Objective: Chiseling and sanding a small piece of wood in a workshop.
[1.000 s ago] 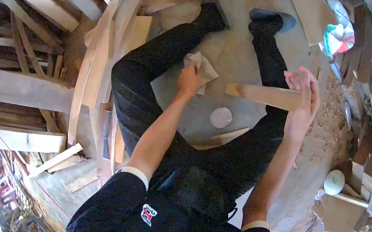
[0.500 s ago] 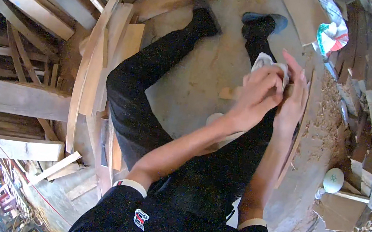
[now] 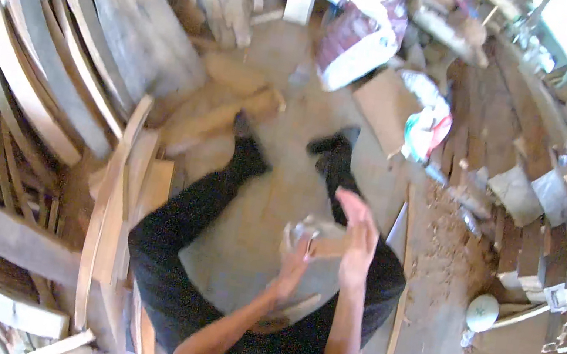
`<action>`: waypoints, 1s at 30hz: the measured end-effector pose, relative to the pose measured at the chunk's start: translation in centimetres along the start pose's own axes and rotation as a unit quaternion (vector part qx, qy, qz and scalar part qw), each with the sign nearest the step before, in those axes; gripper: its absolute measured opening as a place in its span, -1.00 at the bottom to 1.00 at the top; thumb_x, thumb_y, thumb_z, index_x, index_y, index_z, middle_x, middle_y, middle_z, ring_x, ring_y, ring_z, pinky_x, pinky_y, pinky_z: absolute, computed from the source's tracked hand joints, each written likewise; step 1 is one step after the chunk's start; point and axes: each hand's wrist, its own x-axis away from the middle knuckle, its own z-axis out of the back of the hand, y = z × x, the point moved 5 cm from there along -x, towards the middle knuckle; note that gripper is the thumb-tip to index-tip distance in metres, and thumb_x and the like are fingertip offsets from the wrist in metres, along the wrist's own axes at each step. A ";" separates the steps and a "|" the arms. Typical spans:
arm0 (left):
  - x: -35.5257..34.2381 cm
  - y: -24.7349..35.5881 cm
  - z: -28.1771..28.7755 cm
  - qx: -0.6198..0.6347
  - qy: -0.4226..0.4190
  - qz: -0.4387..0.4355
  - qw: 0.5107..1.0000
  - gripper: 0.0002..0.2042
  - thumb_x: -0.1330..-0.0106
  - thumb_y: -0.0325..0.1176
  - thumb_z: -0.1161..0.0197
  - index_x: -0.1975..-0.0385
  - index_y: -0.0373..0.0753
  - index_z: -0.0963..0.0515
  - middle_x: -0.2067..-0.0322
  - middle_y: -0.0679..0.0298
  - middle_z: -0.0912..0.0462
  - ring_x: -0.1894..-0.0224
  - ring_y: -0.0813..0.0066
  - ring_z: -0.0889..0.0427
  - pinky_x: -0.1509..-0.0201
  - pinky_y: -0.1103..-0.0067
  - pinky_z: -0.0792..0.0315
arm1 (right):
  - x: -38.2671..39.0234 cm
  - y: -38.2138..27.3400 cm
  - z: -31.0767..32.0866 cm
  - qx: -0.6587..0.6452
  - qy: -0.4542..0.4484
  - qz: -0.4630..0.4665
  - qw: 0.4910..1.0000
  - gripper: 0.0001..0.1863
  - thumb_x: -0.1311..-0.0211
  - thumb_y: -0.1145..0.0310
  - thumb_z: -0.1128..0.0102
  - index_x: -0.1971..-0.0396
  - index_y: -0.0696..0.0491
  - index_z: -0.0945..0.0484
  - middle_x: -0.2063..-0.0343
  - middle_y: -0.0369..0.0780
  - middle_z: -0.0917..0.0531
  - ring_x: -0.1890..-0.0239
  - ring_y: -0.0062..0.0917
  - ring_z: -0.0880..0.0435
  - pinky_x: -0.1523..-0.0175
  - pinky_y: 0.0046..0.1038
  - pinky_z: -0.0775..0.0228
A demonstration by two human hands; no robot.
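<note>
My left hand [image 3: 295, 258] is closed on a crumpled whitish sheet [image 3: 311, 227], which may be cloth or paper; motion blurs it. Beside it, my right hand [image 3: 358, 244] is held up with its fingers stretched out. Between the two hands shows a small light-brown wooden block [image 3: 328, 247], its right end close against my right palm. Whether the palm presses on it, I cannot tell. Both hands are over the floor between my bent legs. Below the left hand, a pale wooden piece [image 3: 294, 312] lies near my lap, partly hidden by the forearm.
Stacked planks [image 3: 35, 90] crowd the left side. A long thin strip [image 3: 405, 272] lies beside my right leg, next to wood shavings [image 3: 449, 242]. Farther off are a cardboard sheet [image 3: 387, 110], a large white-and-maroon sack [image 3: 362, 33] and a round white object [image 3: 483, 313].
My view has tipped up, showing more of the far side. My hands have come back from over the right knee and moved apart. The wooden block now shows between them.
</note>
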 end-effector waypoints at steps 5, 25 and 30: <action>3.7 11.3 -3.8 0.000 -0.120 -0.073 0.990 -0.34 -0.45 0.07 0.27 -0.36 -0.33 0.01 -0.41 0.11 0.08 -0.45 0.26 0.13 -0.46 0.43 0.26 | 1.1 -0.7 0.2 0.038 0.030 -0.054 0.997 -0.62 -0.44 0.29 0.19 0.15 0.25 -0.56 0.10 -0.15 -0.61 -0.03 -0.47 -0.52 -0.21 -0.48 -0.23; 3.2 -1.7 1.8 -0.030 -0.036 0.067 0.997 -0.42 -0.50 -0.04 0.38 -0.33 -0.37 -0.01 -0.22 0.07 -0.18 -0.26 0.31 -0.18 -0.34 0.47 -0.03 | 3.9 -2.2 -2.6 0.029 0.067 -0.041 0.997 -0.83 -0.39 0.42 0.02 0.32 0.17 -0.52 0.47 -0.38 -0.53 0.45 -0.82 -0.40 0.37 -0.70 -0.21; 2.6 8.6 -0.3 -0.114 -0.055 -0.044 0.991 -0.41 -0.49 0.00 0.41 -0.19 -0.41 -0.23 -0.16 0.00 -0.31 -0.24 0.17 -0.24 -0.33 0.41 -0.05 | 5.3 -6.6 -1.5 0.052 0.091 -0.020 0.994 -0.84 -0.36 0.41 -0.02 0.33 0.17 -0.53 0.44 -0.36 -0.57 0.45 -0.81 -0.44 0.35 -0.70 -0.27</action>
